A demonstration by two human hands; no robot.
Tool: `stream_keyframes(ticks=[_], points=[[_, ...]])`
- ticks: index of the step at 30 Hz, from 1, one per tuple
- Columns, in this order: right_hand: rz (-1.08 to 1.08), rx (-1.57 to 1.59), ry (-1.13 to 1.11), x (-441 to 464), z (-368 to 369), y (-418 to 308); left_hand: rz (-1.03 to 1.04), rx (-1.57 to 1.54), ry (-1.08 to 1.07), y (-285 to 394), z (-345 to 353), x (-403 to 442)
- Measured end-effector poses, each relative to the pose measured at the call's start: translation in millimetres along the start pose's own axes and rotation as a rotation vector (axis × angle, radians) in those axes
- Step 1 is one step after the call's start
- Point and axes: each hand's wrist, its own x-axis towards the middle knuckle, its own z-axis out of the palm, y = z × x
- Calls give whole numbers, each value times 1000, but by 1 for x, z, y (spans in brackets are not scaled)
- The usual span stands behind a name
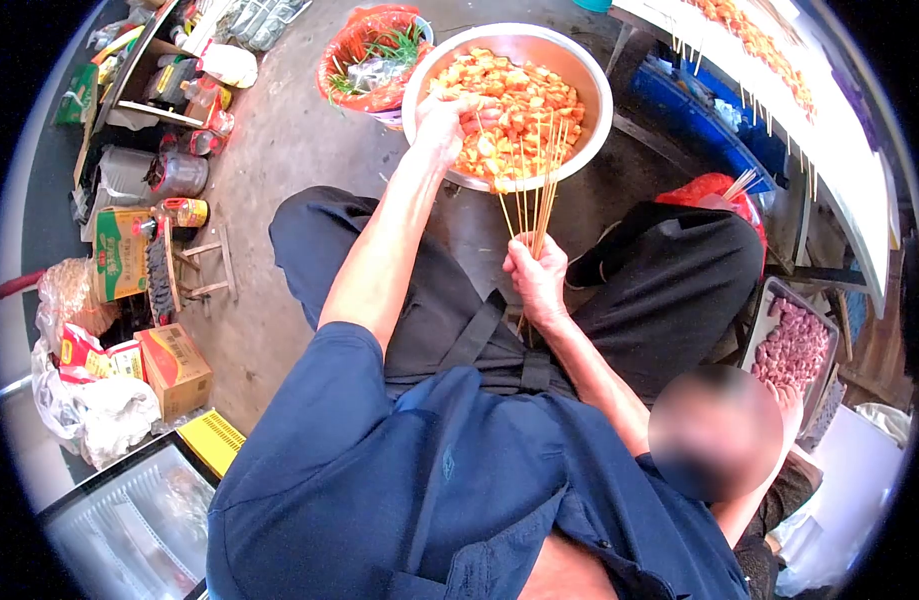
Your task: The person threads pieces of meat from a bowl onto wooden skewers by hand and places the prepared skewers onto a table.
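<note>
My left hand (441, 128) reaches over the near left rim of a large metal bowl (597, 95). Its fingers curl down among orange-red marinated meat pieces (534, 85), and what they grip is hidden. Below the bowl my right hand (537, 268) is closed round a fanned bundle of thin wooden skewers (541, 205), points upward over the bowl's near edge. One skewer on the left side seems to carry a meat piece near its tip.
Beside the bowl stands a bucket lined with a red bag (364, 50), greens inside. A white table (844, 150) at right bears skewered meat. Nearby, another person's hand (787, 402) touches a tray of raw meat (791, 345). Boxes (174, 365) and bottles line the left.
</note>
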Motion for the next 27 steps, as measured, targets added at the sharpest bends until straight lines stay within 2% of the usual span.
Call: stream_keyframes(ticks=[6, 8, 12, 14, 17, 19, 24, 27], points=[[140, 114, -35, -7, 0, -8, 4, 80, 68, -12, 3, -10], [147, 150, -52, -1, 1, -15, -126, 45, 121, -18, 4, -16], [156, 173, -41, -4, 1, -15, -134, 74, 14, -21, 2, -11], [203, 209, -45, -6, 3, -14, -100, 58, 38, -26, 3, -9], [231, 260, -82, -6, 2, -15, -217, 12, 4, -19, 7, -15], [270, 302, -117, -5, 1, -14, -214, -29, -5, -21, 6, -12], [290, 335, -147, -6, 1, -16, -233, -109, -31, -24, 1, -10], [209, 207, -75, -7, 3, -18, -213, -162, 2, -35, -6, -7]])
